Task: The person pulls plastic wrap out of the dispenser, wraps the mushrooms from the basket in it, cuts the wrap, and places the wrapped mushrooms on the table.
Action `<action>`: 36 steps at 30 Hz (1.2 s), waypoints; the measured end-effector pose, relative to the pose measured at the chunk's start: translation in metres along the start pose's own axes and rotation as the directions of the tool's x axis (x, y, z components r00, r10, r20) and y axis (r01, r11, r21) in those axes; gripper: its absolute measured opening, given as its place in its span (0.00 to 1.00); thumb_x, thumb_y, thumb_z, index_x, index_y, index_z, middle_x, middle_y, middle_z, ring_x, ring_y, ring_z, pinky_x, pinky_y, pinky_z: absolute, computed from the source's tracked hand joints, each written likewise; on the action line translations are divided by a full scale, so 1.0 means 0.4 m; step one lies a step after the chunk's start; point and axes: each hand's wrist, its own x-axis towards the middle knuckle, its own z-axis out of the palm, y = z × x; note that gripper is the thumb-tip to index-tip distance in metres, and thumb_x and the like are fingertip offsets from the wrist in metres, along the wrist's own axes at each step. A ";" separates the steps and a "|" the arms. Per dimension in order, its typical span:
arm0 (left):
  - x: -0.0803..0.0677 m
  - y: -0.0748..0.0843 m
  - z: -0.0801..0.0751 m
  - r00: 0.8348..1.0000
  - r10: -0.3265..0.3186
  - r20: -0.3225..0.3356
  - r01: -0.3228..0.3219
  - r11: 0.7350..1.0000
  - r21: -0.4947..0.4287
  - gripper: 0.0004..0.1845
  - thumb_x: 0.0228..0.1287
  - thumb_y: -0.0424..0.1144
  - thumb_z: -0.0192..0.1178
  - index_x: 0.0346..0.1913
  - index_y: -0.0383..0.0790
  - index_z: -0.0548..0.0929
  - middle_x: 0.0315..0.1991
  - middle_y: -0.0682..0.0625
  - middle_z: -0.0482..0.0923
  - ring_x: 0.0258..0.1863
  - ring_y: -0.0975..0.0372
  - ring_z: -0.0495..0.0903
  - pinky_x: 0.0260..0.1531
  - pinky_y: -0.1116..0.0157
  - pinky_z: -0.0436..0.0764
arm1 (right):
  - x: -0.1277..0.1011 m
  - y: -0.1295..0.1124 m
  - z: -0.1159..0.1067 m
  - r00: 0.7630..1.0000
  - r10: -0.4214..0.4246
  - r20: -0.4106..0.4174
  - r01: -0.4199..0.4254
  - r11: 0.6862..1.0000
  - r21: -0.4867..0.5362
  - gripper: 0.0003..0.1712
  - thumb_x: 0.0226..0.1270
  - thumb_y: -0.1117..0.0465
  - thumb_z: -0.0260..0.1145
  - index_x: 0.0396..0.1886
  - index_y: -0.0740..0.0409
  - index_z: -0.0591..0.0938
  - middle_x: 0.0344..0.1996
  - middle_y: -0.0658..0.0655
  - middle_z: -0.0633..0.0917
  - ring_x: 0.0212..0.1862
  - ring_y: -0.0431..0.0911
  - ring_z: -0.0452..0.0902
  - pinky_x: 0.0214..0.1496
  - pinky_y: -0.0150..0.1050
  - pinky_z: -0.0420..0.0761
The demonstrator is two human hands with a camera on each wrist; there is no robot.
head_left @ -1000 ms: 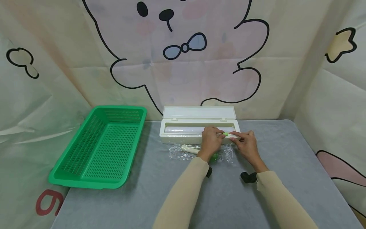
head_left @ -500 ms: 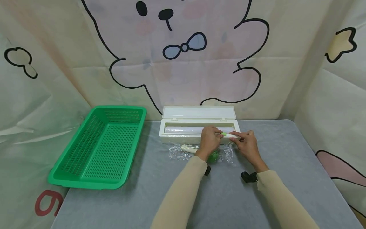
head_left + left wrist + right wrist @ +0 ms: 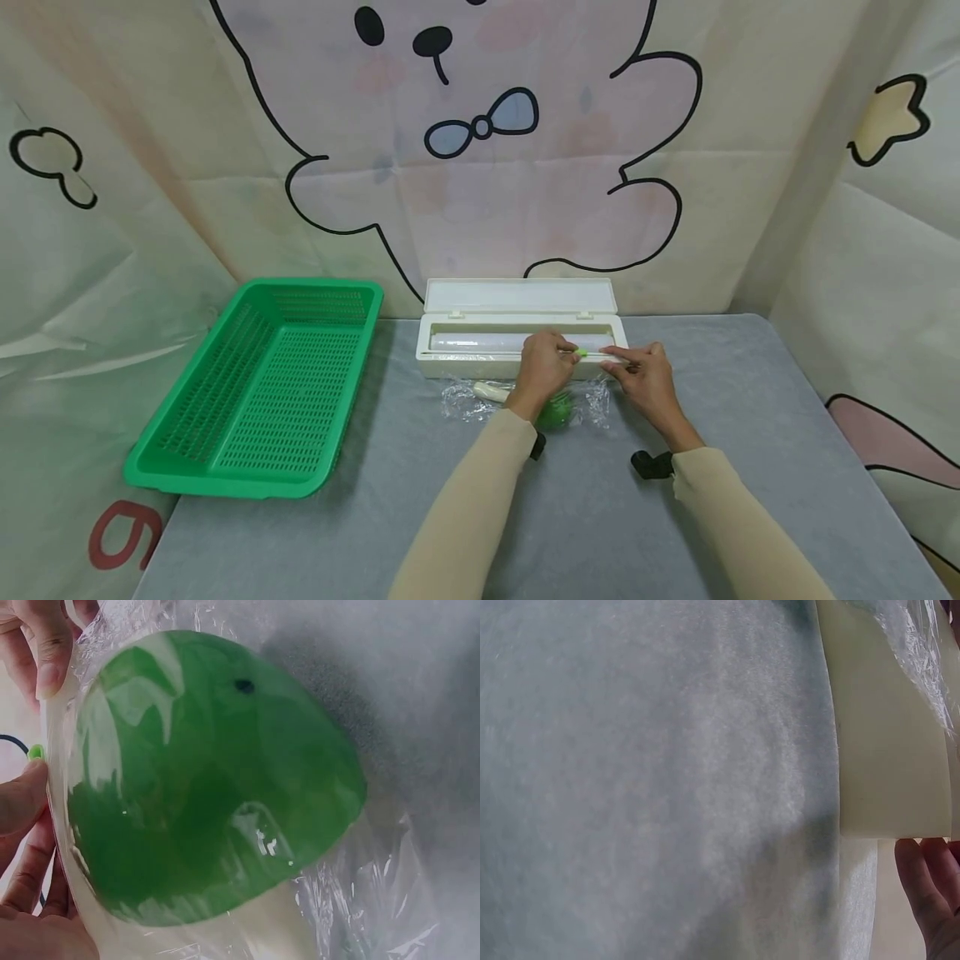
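A long white cling film dispenser box [image 3: 480,367] stands at the back of the table with its lid raised and a film roll [image 3: 480,342] inside. My left hand [image 3: 542,372] pinches the small green slide cutter [image 3: 581,352] on the front rim. My right hand [image 3: 647,379] holds the right end of the box, its index finger along the rim and its thumb on the front. Below the box lies a vegetable-like piece with a rounded green end [image 3: 210,780] and a white stalk [image 3: 491,392]. Clear film [image 3: 597,404] covers it and runs to the box front.
On the left of the table sits a green perforated plastic basket [image 3: 255,483]. Black camera mounts [image 3: 651,465] show at the wrists. A cartoon-printed cloth [image 3: 480,208] hangs directly behind the grey table [image 3: 585,517].
My left hand has slid left along the front rim with the green cutter, uncovering more of the green end. My right hand stays at the box's right end.
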 end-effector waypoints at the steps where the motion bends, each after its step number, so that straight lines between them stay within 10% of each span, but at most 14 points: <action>1: 0.000 -0.001 0.000 1.000 0.000 0.001 0.000 1.000 0.002 0.06 0.67 0.35 0.68 0.43 0.39 0.92 0.43 0.49 0.85 0.47 0.57 0.83 0.46 0.65 0.82 | -0.001 0.000 0.000 1.000 0.001 -0.001 -0.001 1.000 -0.002 0.15 0.65 0.66 0.73 0.51 0.65 0.88 0.33 0.61 0.68 0.39 0.59 0.71 0.33 0.33 0.75; 20: 0.000 -0.009 -0.004 0.997 0.058 -0.041 -0.053 0.991 0.122 0.05 0.63 0.37 0.71 0.40 0.43 0.93 0.42 0.53 0.87 0.46 0.57 0.82 0.50 0.64 0.78 | -0.003 0.004 0.005 1.000 -0.014 -0.011 0.014 1.000 -0.019 0.14 0.64 0.66 0.74 0.50 0.64 0.89 0.30 0.60 0.68 0.38 0.57 0.67 0.34 0.40 0.69; 36: -0.008 -0.056 -0.069 1.000 0.026 0.001 -0.026 1.000 -0.016 0.06 0.65 0.34 0.70 0.42 0.36 0.92 0.44 0.48 0.85 0.48 0.56 0.82 0.49 0.63 0.81 | 0.006 -0.001 0.009 1.000 -0.019 0.004 0.019 1.000 -0.008 0.14 0.65 0.65 0.73 0.50 0.64 0.89 0.29 0.59 0.68 0.35 0.53 0.64 0.34 0.40 0.68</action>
